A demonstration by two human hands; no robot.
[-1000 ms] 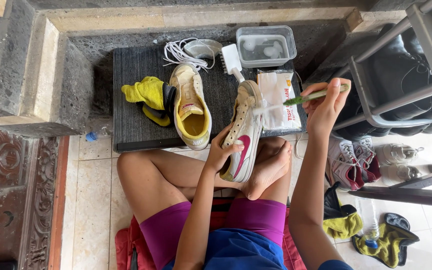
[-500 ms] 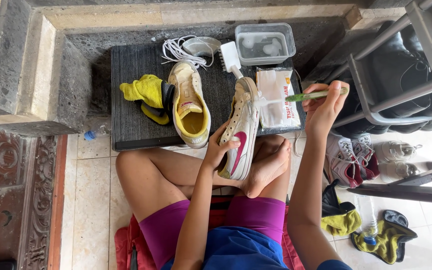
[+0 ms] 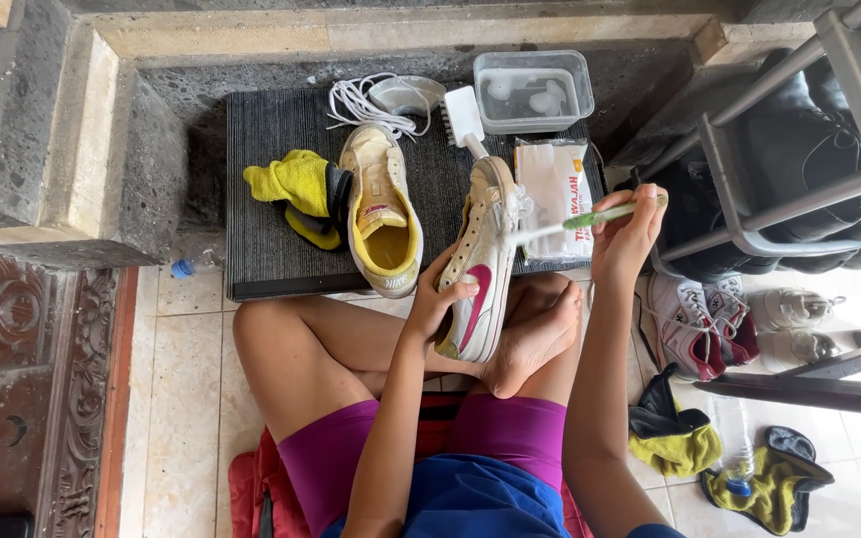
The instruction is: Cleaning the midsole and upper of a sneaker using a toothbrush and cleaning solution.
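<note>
While the left hand (image 3: pixel 437 299) grips a shoe (image 3: pixel 478 261) at the mat's (image 3: pixel 271 199) front edge, the right hand (image 3: pixel 626 234) pinches a toothbrush (image 3: pixel 590 218) against it.

Soft daylight, brightest at right, sharp focus, slight wide-angle bending at edges.

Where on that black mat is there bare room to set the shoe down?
The black mat is bare along its left side, from the yellow cloth down to the front edge. The middle and right are crowded: the second shoe, laces, plastic tub, white packet, plus the held shoe in the left hand.
</note>
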